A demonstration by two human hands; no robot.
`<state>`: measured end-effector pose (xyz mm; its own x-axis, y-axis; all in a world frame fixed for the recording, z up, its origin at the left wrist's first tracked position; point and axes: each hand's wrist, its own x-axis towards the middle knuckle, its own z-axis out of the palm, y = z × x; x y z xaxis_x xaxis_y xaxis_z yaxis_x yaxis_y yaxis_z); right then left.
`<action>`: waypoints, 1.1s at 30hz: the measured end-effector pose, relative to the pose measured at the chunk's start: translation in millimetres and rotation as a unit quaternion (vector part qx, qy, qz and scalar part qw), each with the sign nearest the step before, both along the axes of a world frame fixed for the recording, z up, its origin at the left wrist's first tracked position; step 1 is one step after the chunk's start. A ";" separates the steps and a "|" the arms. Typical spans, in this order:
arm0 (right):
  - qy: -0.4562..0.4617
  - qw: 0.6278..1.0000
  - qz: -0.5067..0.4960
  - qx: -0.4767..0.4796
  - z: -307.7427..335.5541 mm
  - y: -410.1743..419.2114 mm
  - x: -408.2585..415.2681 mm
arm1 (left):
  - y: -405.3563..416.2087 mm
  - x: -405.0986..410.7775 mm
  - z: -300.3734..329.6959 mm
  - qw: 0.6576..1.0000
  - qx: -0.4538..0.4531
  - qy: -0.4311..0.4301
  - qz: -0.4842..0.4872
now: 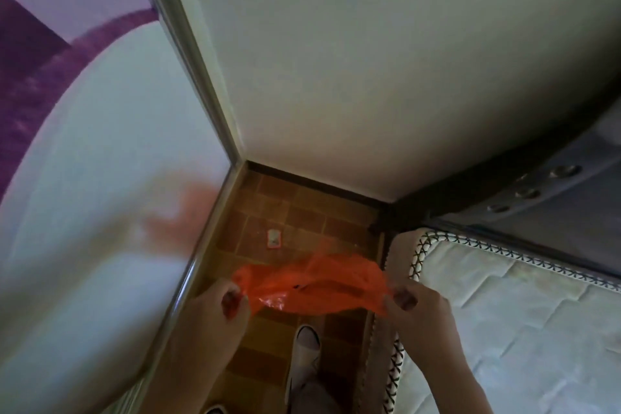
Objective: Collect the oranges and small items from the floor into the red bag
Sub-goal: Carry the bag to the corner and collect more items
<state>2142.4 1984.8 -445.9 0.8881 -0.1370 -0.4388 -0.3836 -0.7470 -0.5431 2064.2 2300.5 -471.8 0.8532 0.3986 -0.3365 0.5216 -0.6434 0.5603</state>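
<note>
Hands, left (220, 304) and right (415, 301), each grip pinched shut on red bag (312, 286), no legible writing.

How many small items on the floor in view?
1: a small packet on the floor tiles beyond the red bag. No oranges visible; the bag and hands may hide more.

Both hands, left hand (225, 302) and right hand (415, 304), stretch a red bag (312, 287) above the tiled floor (302, 212), beside a mattress (524, 306).
</note>
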 end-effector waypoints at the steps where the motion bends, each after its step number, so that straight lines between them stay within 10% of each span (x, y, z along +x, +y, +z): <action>1: 0.006 1.000 -0.002 -0.005 -16.6 -2.5 -0.9 | -2.8 4.0 -18.4 1.000 0.004 -0.003 -0.007; 12: -0.121 0.991 -0.059 -0.023 -190.4 9.1 -1.2 | -9.6 40.5 -198.8 0.991 -0.041 -0.107 -0.067; 27: -0.264 0.938 0.145 -0.174 -353.5 17.6 41.3 | -30.5 102.7 -346.1 0.933 0.037 -0.310 -0.177; 33: -0.290 0.935 0.162 -0.125 -416.9 21.5 40.0 | -33.7 97.9 -411.2 0.925 0.016 -0.236 -0.298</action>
